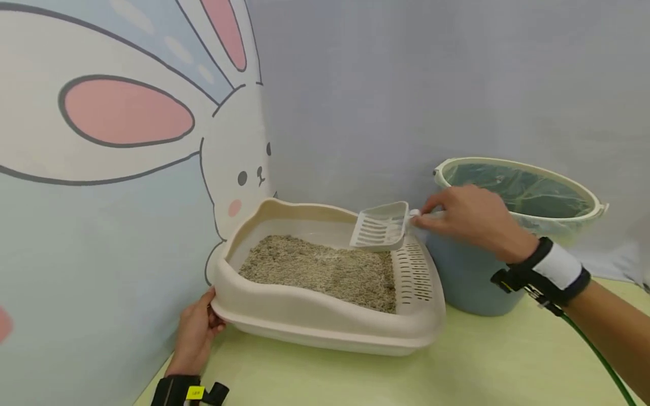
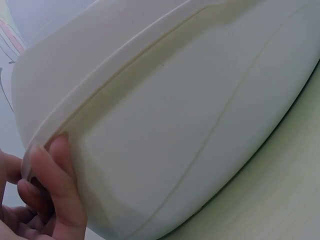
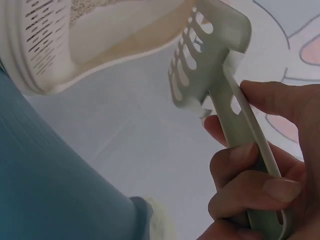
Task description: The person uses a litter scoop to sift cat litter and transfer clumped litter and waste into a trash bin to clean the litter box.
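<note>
In the head view, a cream litter box (image 1: 325, 318) holds grainy litter (image 1: 315, 270) and has a slotted step at its right end. My left hand (image 1: 195, 330) grips the rim at the box's front left corner; in the left wrist view, fingers (image 2: 60, 185) curl under that rim. My right hand (image 1: 469, 217) holds a white slotted litter scoop (image 1: 381, 225) by its handle, over the box's back right part. Seen from the right wrist, the fingers wrap round the scoop's handle (image 3: 242, 120), and its slots look bare.
A blue-grey bucket (image 1: 472, 282) with a pale rim and a clear plastic liner (image 1: 523, 189) stands right of the box, partly behind my right arm. A wall with rabbit drawings (image 1: 122, 237) rises close on the left. Below everything lies a pale green tabletop (image 1: 487, 361).
</note>
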Available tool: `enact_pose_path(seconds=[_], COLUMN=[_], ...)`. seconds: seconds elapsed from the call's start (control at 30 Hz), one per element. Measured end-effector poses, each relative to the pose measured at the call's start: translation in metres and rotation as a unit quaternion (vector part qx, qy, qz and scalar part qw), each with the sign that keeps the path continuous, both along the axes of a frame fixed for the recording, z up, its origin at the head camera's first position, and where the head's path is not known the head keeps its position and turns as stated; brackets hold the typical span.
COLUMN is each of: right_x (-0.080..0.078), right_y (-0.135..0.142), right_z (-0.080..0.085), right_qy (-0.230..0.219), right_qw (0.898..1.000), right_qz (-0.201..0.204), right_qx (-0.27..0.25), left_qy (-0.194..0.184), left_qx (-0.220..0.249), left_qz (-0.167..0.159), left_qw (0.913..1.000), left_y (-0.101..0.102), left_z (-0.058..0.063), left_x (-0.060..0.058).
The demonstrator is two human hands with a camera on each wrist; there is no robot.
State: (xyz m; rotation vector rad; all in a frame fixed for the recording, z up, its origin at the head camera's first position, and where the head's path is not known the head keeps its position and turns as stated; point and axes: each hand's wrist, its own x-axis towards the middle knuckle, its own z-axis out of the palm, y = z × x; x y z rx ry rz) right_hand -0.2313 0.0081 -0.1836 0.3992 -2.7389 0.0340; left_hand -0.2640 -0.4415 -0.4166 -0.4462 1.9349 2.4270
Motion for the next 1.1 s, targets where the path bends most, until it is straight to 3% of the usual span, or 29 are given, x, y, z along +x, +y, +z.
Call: enact_pose_path(seconds=[0.17, 0.3, 0.43, 0.57, 0.87, 1.1], right_x=[-0.036, -0.060, -0.073, -0.081, -0.099, -0.119], right_y=[-0.019, -0.026, -0.019, -0.011, -0.026, -0.059], right_z=[-0.024, -0.044, -0.067, -0.087, -0.108, -0.120], right_qy=[-0.007, -0.050, -0.125, -0.167, -0.149, -0.176], right_qw=[0.996, 0.995, 0.990, 0.986, 0.986, 0.982], right_qz=[0.033, 0.040, 0.026, 0.017, 0.069, 0.072], right_qx=[0.077, 0.081, 0.050, 0.017, -0.002, -0.002], left_qy=[0.004, 0.005, 0.011, 0.023, 0.037, 0.033], left_qx=[0.003, 0.006, 0.001, -0.009, 0.005, 0.001], left_qz=[0.007, 0.012, 0.001, -0.011, -0.005, 0.006], left_qw=[1.0000, 0.9999, 0.9999, 0.9996, 0.9993, 0.9994], left_y=[0.001, 0.002, 0.008, 0.008, 0.004, 0.003], left_z=[0.000, 0.000, 0.001, 0.004, 0.004, -0.003], left_x=[0.000, 0.001, 0.001, -0.001, -0.003, 0.000])
